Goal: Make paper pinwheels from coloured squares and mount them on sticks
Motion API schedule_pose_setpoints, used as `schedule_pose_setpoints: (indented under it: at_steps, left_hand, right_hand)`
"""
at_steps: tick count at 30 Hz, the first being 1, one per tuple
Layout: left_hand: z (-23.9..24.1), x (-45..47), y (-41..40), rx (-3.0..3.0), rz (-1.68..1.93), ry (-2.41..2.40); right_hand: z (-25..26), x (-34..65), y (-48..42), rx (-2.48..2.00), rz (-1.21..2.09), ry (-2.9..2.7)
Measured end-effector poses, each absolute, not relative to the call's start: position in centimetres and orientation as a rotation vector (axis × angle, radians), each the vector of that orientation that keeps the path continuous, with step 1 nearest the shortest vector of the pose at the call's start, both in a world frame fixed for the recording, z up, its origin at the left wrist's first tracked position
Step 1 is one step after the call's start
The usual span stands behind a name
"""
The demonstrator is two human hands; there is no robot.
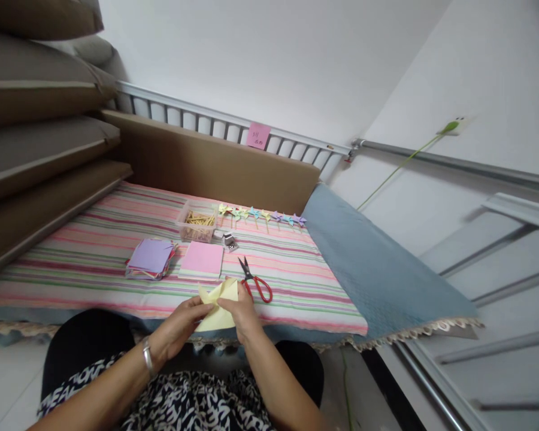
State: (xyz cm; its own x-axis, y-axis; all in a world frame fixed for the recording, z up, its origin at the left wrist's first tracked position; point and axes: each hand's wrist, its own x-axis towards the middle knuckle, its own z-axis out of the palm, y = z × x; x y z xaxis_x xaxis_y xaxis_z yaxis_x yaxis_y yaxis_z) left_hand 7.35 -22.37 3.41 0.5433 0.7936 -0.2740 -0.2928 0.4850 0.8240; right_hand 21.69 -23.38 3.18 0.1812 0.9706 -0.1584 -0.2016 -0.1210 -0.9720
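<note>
Hands [182, 323] [245, 312] hold paper [219, 319] (yellow); scissors [248, 276] nearby.

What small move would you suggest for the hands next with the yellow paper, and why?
Perhaps bring another loose corner of the yellow paper in towards its middle: the left hand and right hand pinch the sheet there, its upper part looks curled while the lower part spreads out, and paper pinwheels with bent-in corners are lined up beyond.
</note>
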Motion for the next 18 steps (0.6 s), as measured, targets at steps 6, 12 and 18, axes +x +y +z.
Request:
schedule_pose_setpoints:
  at_steps: [6,12,18]
  left_hand:
    - [3.3,8.2,-22.4,0.714,0.804,0.825]
    - [2.9,8.3,-22.4,0.712,0.869,0.896]
    - [2.9,8.0,-21.7,0.722,0.887,0.982]
  right_hand:
    - [3.3,20.3,-23.9,-1.153,1.234,-0.719]
    - [2.5,19.9,-23.8,-1.082,1.288,-0.64]
    - [1.4,20.5,-23.9,-1.16,1.237,-0.793]
